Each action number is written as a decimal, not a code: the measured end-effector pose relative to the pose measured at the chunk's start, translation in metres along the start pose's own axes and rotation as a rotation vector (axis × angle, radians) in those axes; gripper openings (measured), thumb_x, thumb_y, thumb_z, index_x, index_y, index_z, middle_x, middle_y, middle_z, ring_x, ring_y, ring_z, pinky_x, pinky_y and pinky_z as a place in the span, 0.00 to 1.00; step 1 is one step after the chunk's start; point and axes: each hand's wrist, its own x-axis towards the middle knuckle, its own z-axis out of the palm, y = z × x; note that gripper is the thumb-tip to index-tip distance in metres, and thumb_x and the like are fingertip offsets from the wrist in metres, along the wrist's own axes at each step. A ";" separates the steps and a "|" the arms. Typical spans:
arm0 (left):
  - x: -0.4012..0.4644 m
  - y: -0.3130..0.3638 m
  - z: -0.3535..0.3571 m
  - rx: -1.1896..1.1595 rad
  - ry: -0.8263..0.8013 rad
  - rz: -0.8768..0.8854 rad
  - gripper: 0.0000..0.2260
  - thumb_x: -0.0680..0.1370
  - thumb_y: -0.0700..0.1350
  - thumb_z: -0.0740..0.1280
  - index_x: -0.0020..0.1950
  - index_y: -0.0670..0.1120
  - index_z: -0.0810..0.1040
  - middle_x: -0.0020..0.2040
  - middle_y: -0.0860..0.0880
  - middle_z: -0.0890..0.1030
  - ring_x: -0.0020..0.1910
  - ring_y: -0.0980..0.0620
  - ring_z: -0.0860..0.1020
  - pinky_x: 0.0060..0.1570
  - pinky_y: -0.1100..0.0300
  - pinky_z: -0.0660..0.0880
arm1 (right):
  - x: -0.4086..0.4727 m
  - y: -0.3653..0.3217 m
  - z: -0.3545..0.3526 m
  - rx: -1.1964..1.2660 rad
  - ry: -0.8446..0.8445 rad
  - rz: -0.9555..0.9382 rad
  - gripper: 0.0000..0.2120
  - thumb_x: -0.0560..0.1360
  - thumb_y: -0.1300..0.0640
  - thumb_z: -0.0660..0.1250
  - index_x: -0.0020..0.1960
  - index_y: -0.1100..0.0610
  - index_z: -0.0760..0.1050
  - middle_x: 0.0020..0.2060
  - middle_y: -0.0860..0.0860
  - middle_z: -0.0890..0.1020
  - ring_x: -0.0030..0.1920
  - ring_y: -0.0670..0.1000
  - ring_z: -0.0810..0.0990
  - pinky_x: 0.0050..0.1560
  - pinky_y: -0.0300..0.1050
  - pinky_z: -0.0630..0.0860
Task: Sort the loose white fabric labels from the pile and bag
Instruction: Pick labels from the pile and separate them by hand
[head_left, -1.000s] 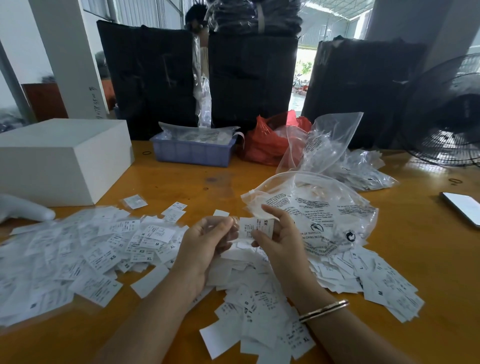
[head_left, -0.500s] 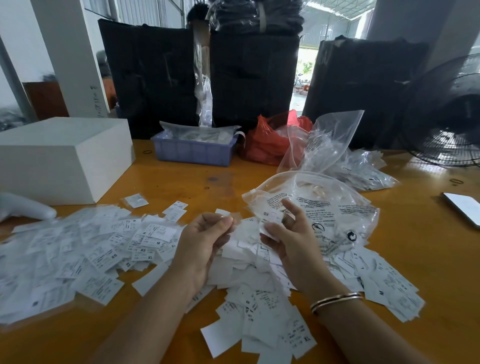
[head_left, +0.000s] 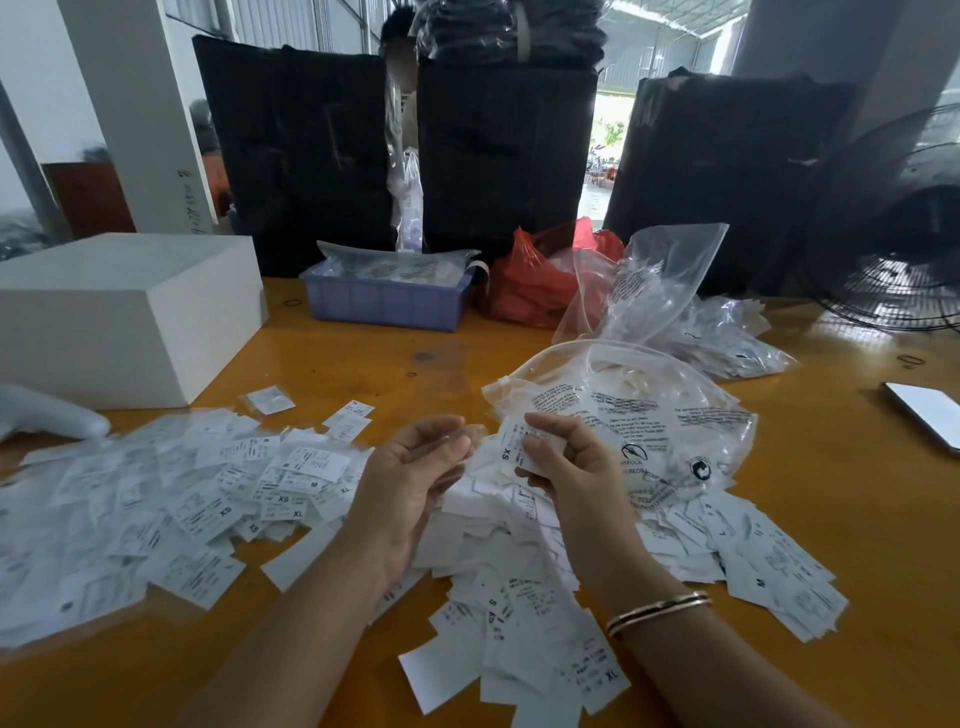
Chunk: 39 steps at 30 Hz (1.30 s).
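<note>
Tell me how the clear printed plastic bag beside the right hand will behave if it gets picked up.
The clear printed bag looks thin and crinkled, so it will probably sag and fold rather than hold its shape. Its glossy film may be slippery. It seems puffed with little inside, so likely very light and easily shifted.

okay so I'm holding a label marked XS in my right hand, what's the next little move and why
Probably lay it on the spread of labels to your left, where XS tags already show. Your right hand pinches the XS label; your left hand holds nothing I can make out.

garment warehouse | black wrapped bales (head_left: 498, 156) | size labels (head_left: 208, 499) | worktable (head_left: 831, 519)
</note>
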 end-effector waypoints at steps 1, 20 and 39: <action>0.000 -0.001 0.000 -0.005 0.005 -0.006 0.13 0.64 0.44 0.73 0.48 0.47 0.81 0.44 0.49 0.85 0.43 0.56 0.83 0.37 0.67 0.77 | 0.000 0.001 0.001 0.011 0.003 0.004 0.08 0.74 0.65 0.67 0.49 0.54 0.79 0.36 0.46 0.84 0.37 0.44 0.82 0.38 0.35 0.78; -0.001 0.000 0.002 0.047 -0.002 -0.037 0.10 0.64 0.46 0.72 0.44 0.54 0.85 0.47 0.50 0.85 0.45 0.56 0.83 0.40 0.66 0.75 | -0.002 0.008 0.002 -0.281 -0.070 -0.150 0.12 0.74 0.62 0.69 0.48 0.45 0.78 0.38 0.51 0.81 0.35 0.48 0.76 0.41 0.45 0.78; -0.003 -0.003 0.003 0.265 0.039 -0.001 0.05 0.73 0.44 0.72 0.43 0.54 0.83 0.44 0.55 0.85 0.43 0.59 0.82 0.36 0.68 0.76 | -0.001 0.009 -0.001 -0.392 -0.188 -0.129 0.17 0.74 0.62 0.68 0.55 0.43 0.72 0.32 0.47 0.81 0.32 0.48 0.80 0.37 0.46 0.78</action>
